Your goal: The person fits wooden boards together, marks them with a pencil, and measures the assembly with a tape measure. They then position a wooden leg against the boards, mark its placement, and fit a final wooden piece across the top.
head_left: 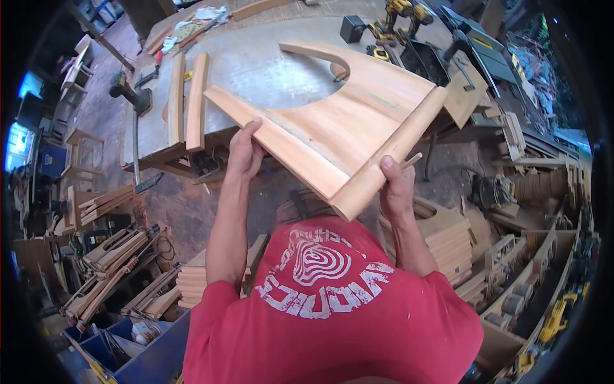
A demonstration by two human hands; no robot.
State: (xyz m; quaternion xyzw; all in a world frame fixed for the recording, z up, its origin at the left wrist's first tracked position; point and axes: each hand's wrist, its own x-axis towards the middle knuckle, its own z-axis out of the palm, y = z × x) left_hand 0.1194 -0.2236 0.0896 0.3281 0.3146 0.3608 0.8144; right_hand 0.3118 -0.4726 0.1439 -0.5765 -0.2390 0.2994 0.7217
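Observation:
A pale wooden panel with a rounded U-shaped cutout is held up, tilted, in front of me above the near edge of the workbench. Along its near right side runs a thick rounded rail. My left hand is closed around the panel's left edge, thumb on top. My right hand grips the rounded rail, its fingers hidden underneath. A short thin wooden peg sticks out beside my right thumb; where it is fixed is hidden.
On the metal-topped workbench lie two wooden strips, a cordless drill and a long clamp. More yellow drills stand at the back. Stacked wooden parts and a blue bin are near my body.

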